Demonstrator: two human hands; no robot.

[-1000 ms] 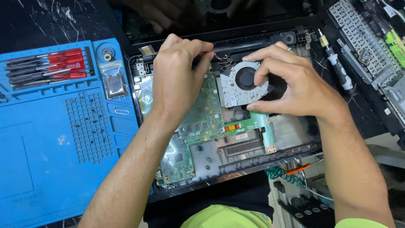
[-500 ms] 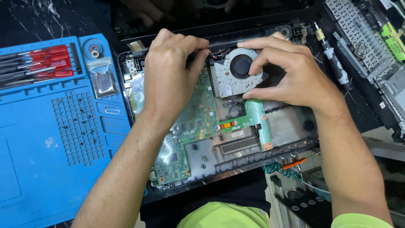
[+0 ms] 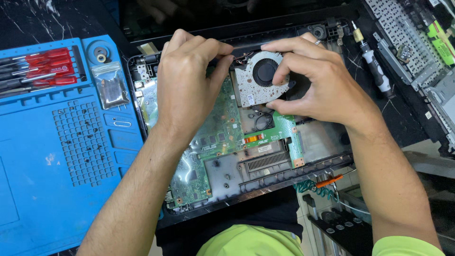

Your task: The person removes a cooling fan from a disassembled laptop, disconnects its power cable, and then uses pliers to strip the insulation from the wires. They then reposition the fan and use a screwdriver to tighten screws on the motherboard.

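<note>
An opened laptop base lies before me with its green motherboard exposed. My right hand grips the cooling fan, a silver housing with a black rotor, thumb under its lower edge and fingers over its top. My left hand rests on the board just left of the fan, its fingertips pinching at the thin fan wires by the upper edge of the case.
A blue repair mat lies at the left, with red-handled screwdrivers in its top tray and a small plastic bag. A screwdriver and a detached keyboard panel lie at the right. Another person's hand shows at the top.
The view has shifted slightly. My right hand has moved the fan a little; my left fingers stay at the wires by the fan's upper left corner.
</note>
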